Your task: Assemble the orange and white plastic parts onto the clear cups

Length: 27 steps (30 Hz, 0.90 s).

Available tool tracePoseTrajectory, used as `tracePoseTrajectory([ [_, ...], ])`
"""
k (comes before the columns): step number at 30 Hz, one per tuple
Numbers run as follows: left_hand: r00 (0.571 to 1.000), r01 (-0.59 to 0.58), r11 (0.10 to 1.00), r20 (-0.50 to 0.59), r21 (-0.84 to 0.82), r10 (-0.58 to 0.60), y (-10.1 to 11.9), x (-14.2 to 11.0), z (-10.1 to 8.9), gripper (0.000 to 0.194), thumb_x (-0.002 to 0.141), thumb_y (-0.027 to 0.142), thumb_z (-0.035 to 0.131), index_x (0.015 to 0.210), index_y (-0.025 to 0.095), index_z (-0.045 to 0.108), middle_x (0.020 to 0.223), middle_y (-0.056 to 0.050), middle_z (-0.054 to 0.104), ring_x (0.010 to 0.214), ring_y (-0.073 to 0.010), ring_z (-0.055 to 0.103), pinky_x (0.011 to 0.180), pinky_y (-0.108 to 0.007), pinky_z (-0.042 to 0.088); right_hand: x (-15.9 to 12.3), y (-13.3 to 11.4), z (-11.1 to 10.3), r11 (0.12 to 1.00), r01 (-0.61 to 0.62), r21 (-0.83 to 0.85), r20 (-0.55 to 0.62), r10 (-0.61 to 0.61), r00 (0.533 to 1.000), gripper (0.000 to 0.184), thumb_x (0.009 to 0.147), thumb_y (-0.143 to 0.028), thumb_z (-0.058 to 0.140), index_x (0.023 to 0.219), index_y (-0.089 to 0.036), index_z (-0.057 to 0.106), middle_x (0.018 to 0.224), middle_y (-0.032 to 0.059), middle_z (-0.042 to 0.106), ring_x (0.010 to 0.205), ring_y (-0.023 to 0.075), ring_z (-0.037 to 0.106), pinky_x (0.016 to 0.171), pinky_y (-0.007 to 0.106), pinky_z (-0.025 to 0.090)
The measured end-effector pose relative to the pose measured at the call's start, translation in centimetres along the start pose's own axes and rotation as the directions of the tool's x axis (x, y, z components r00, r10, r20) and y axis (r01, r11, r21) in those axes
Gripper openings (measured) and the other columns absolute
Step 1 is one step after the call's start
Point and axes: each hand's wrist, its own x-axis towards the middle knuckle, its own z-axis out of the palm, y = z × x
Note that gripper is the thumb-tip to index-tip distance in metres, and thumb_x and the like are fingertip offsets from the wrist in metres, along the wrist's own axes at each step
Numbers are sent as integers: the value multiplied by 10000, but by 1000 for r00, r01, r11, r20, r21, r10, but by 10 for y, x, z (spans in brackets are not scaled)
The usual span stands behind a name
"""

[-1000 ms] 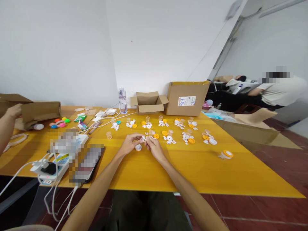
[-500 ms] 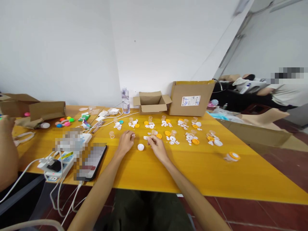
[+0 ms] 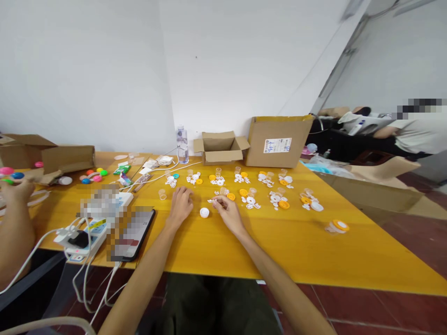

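My right hand [image 3: 227,211] pinches a small flat white plastic piece [image 3: 210,201] with cut-out holes between thumb and fingertips, just above the table. Across from it, my left hand [image 3: 181,204] has its fingers curled down near the tabletop; whatever they hold, if anything, is hidden. Between the two hands stands a small round white plastic part [image 3: 204,212], apart from both. A clear plastic cup [image 3: 162,194] sits left of my left hand. Beyond my right fingers lies a group with an orange ring [image 3: 231,197] and small white pieces.
Similar groups of clear cups, orange rings [image 3: 284,204] and white parts spread rightward. An orange-lidded container [image 3: 338,226] stands right. Cardboard boxes [image 3: 279,142] and a water bottle [image 3: 182,145] line the wall. Left are a phone [image 3: 139,235], a power strip [image 3: 118,204] and a co-worker's hand [image 3: 19,193].
The small white piece seen at my left fingertips no longer shows, and that hand has shifted slightly left. The piece in my right hand has tilted. The co-worker's hand has moved into fuller view with coloured balls.
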Motion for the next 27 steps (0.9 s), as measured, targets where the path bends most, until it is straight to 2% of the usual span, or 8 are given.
tracePoseTrajectory([
  [8,991,132,980,-8,148,-132,-9,-1,-2,355,751,-23,456,914,198,681,995,-155,677,1068,-342,582,882,-445,419,0,-2,1,999,10,47,-25,-8,1000,279,785,-485,609,833,-221,685,841,50,736,777,216,662,750,344,537],
  [12,988,151,981,-54,124,-145,-12,-1,-8,348,740,-19,458,908,192,678,1011,-174,680,1085,-368,571,923,-493,400,0,-3,2,998,-1,61,-21,2,1000,292,805,-502,597,832,-223,678,851,53,737,764,214,662,734,342,537],
  [14,989,132,991,-70,25,-130,-9,0,-9,353,743,-9,461,922,202,681,1025,-157,688,1110,-355,568,943,-488,404,-1,-3,1,998,6,61,-14,-5,1000,298,814,-507,588,833,-223,675,850,56,735,753,214,661,725,342,536],
  [17,997,40,960,-48,-278,-55,2,3,-6,268,830,98,481,957,224,680,1017,-98,704,1076,-289,591,943,-428,443,0,-2,1,998,17,59,-16,-16,1000,287,817,-504,592,836,-227,664,831,52,722,742,213,658,727,345,542],
  [19,1000,5,863,12,-506,1,12,4,-3,188,899,265,511,974,226,678,998,-57,714,964,-231,616,885,-362,475,0,-1,2,998,17,66,-25,-16,1000,275,817,-499,597,830,-229,648,811,43,708,733,208,654,729,344,548],
  [21,992,10,757,104,-653,77,21,3,1,236,883,400,575,975,215,688,970,-38,722,870,-195,619,811,-312,481,1,1,3,996,14,83,-27,-11,1000,266,810,-495,604,829,-231,629,809,36,697,734,200,653,732,340,550],
  [24,970,21,682,180,-731,163,29,1,3,306,836,468,630,965,202,708,914,-29,725,824,-176,611,772,-288,471,2,2,5,992,3,123,-25,0,1000,271,781,-495,634,839,-232,603,820,31,692,750,193,657,738,334,553],
  [27,971,26,668,179,-744,161,32,1,1,306,822,469,645,943,199,722,888,-29,724,815,-174,607,759,-286,467,2,2,6,988,-13,152,-25,17,1000,293,761,-504,658,854,-235,590,827,32,695,741,189,657,722,329,551],
])
